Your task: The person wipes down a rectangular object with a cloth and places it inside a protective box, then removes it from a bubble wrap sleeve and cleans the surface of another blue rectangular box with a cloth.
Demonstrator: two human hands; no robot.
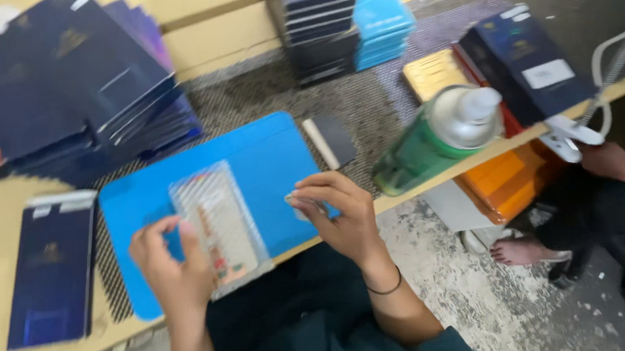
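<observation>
Both hands are reaching forward from the body, forearms angling inward. The left hand [170, 261] is curling its fingers, thumb raised, palm turned away. The right hand [339, 216] is pinching downward, fingers bent, wrist cocked.

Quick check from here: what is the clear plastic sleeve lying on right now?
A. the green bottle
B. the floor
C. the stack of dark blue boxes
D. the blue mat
D: the clear plastic sleeve, held at its near end by the left hand, lies flat on the blue mat; the right hand rests at the mat's edge.
</observation>
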